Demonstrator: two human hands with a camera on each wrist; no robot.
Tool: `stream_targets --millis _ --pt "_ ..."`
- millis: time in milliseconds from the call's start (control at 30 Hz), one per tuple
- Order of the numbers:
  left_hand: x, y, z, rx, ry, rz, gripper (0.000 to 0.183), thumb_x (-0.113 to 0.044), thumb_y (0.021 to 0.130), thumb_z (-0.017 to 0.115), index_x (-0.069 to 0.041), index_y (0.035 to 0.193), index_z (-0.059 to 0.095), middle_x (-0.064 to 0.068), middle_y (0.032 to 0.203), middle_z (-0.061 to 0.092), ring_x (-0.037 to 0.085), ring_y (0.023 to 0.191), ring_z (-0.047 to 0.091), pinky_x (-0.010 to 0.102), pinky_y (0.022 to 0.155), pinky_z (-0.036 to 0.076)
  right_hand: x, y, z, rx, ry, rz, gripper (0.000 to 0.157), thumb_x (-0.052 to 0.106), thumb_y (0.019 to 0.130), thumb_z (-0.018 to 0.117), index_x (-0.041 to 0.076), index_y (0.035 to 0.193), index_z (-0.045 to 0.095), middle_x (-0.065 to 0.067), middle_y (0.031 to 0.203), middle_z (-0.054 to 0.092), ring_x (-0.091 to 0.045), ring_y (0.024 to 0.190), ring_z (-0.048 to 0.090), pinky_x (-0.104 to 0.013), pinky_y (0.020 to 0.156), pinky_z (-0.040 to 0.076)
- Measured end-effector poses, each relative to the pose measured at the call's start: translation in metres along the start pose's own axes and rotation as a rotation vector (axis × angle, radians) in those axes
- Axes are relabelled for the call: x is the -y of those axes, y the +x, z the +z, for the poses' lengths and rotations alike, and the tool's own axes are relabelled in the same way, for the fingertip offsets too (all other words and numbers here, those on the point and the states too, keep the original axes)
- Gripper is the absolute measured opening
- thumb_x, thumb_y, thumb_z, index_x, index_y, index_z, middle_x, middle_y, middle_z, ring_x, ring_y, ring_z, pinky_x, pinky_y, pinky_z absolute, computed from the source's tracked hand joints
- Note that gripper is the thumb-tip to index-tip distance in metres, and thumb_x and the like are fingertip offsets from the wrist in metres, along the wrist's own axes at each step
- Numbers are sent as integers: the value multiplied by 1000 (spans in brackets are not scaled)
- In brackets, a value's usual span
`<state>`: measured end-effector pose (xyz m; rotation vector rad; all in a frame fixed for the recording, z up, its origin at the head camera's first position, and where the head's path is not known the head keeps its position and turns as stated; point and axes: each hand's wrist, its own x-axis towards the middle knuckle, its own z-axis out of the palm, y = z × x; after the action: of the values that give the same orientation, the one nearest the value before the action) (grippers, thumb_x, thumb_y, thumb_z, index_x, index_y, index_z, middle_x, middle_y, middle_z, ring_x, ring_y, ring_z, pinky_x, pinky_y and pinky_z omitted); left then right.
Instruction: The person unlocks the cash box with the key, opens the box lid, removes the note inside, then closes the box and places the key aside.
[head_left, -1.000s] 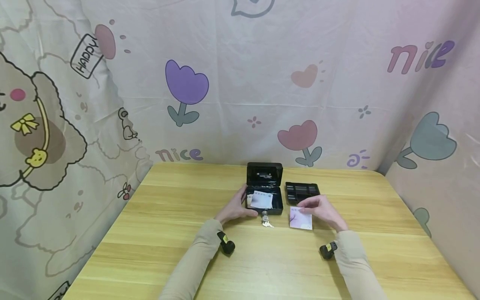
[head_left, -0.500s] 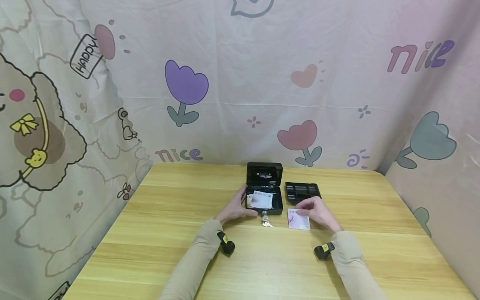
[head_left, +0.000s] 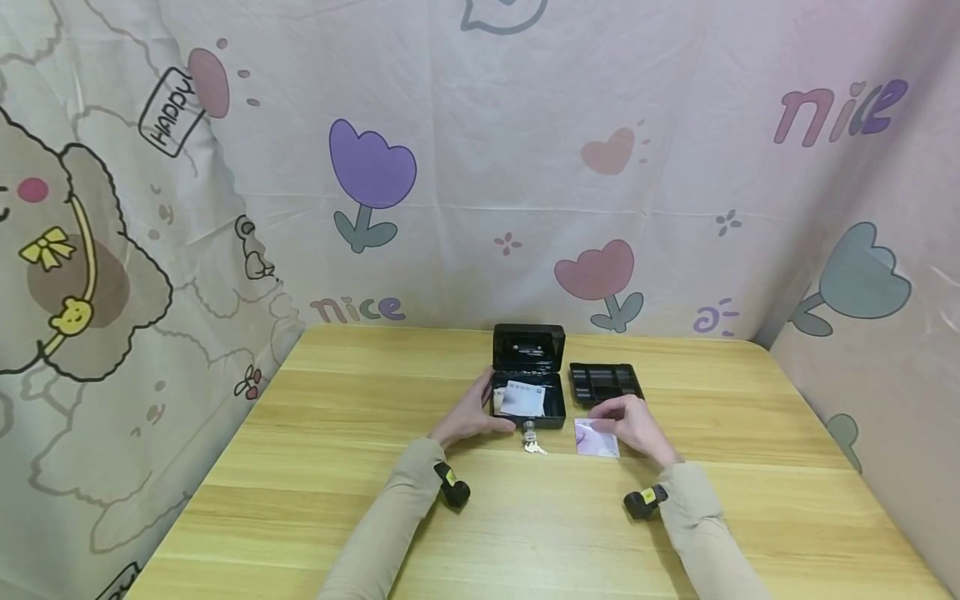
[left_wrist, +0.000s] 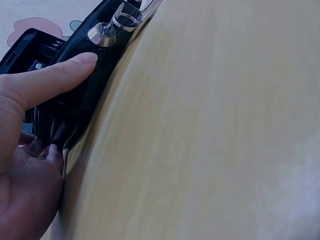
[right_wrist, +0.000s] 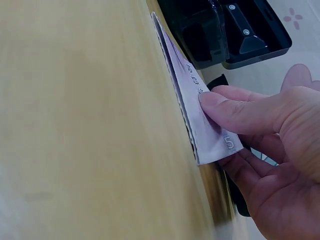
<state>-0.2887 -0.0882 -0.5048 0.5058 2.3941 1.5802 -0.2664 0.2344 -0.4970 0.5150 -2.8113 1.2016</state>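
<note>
A black cash box (head_left: 553, 423) stands at the back of the table with its lid (head_left: 528, 348) raised. My left hand (head_left: 471, 414) grips its left side; in the left wrist view the thumb (left_wrist: 60, 77) lies along the front wall near the lock (left_wrist: 102, 35). Keys (head_left: 534, 447) hang from that lock. Inside the box lie pale banknotes (head_left: 523, 400). Right of the box, my right hand (head_left: 636, 427) pinches a folded purple banknote (head_left: 596, 442) by its far edge. The right wrist view shows the banknote (right_wrist: 197, 125) doubled over, a 5 printed at its corner, standing close over the table.
A black compartment tray (head_left: 602, 375) sits right of the box, just beyond my right hand. The wooden table (head_left: 540, 533) ends at a patterned cloth backdrop (head_left: 465, 250). Another cloth hangs along each side.
My right hand has shifted slightly left and towards me with the folded banknote, more in the first half second. The left hand and the cash box have stayed put.
</note>
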Motion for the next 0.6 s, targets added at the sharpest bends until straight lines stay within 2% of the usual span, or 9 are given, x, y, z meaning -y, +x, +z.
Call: stream_targets --millis 267,500,600 --pt "-1 -1 0 -3 -16 -8 124 -14 72 89 0 161 4 20 170 1 40 155 18 48 129 18 1 0 1 -10 -10 21 10 2 81 79 4 91 79 -12 89 78 -13 78 65 -17 69 51" --pt "-1 -2 -1 2 -14 18 124 -17 73 89 2 160 2 25 168 2 45 154 18 52 127 21 3 0 2 -8 -55 39 14 1 81 78 5 95 78 -10 91 76 -12 78 61 -19 68 50" --pt "-1 -2 -1 7 -19 1 126 -17 72 89 0 161 2 22 169 1 43 155 17 51 127 22 4 0 3 -10 -75 33 14 0 81 77 4 95 78 -9 90 76 -11 77 62 -19 68 51"
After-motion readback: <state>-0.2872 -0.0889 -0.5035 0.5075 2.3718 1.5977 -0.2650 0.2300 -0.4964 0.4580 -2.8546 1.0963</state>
